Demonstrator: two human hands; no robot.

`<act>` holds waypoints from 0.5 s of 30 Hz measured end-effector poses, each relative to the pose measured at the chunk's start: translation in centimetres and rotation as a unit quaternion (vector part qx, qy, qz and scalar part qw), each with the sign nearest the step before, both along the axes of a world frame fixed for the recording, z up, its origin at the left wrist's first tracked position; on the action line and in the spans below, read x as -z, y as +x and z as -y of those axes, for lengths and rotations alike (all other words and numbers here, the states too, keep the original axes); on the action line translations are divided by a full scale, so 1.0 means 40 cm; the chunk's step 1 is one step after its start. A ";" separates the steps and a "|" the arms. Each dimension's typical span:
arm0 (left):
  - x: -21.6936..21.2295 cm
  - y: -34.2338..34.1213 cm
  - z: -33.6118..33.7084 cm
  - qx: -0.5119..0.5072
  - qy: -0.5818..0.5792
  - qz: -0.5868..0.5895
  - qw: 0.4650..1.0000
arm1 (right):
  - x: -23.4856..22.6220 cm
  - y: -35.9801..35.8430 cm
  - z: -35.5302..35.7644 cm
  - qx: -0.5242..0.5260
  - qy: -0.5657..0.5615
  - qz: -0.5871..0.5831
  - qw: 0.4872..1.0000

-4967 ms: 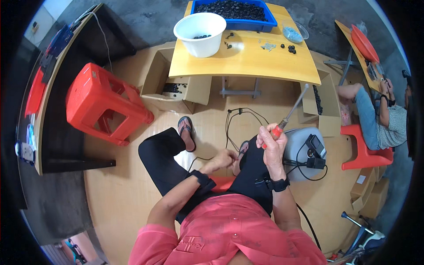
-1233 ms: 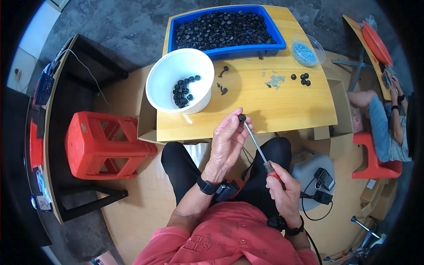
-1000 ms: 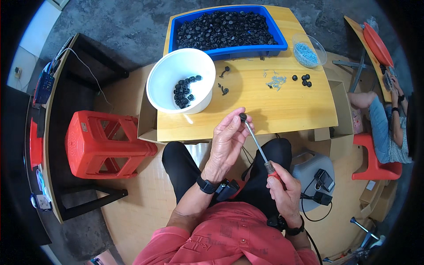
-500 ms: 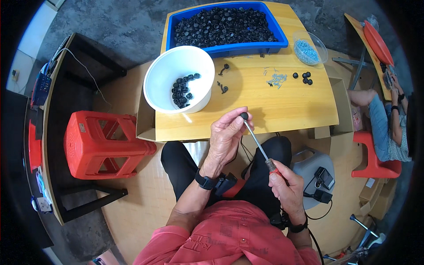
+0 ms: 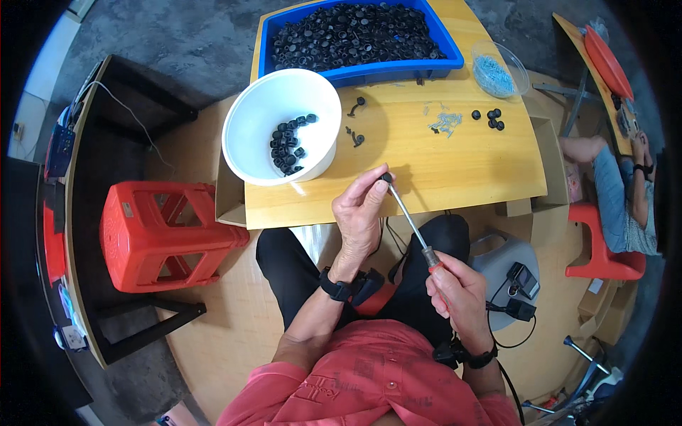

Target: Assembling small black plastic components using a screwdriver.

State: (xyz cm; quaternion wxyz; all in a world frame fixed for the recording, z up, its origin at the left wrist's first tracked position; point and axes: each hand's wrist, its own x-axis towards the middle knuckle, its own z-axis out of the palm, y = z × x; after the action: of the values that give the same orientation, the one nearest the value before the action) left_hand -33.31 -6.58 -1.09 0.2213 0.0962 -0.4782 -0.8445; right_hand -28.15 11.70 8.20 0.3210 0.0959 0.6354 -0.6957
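My left hand (image 5: 361,214) pinches a small round black plastic part (image 5: 386,177) just over the near edge of the table. In my right hand (image 5: 458,291) is a screwdriver (image 5: 410,221) with a red handle, its metal shaft slanting up to the left. The shaft's tip meets the black part; the exact contact is too small to make out. Beyond my left hand stands a white bucket (image 5: 238,138) with several black parts (image 5: 288,145) inside. Small silver screws (image 5: 446,123) lie loose on the table (image 5: 398,160), and several black parts (image 5: 491,119) sit right of them.
A blue tray (image 5: 398,73) heaped with black parts (image 5: 355,35) is at the far side, beside a clear bowl (image 5: 501,78) of bluish screws. A red stool (image 5: 142,234) stands left, a grey stool (image 5: 497,273) right. Another person (image 5: 625,192) sits at the far right.
Both hands have shifted slightly up and left in view, with the screwdriver and black part still held together. The bucket and table also appear a little shifted.
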 end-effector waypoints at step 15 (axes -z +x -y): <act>-0.011 -0.021 -0.002 0.004 0.107 0.010 0.994 | 0.012 -0.020 0.028 0.044 -0.009 0.004 0.999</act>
State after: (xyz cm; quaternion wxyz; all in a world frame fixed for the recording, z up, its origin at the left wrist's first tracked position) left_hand -34.17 -6.49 -0.64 0.2015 0.1263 -0.3873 -0.8907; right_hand -28.96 10.57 7.71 0.2934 0.1242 0.6229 -0.7145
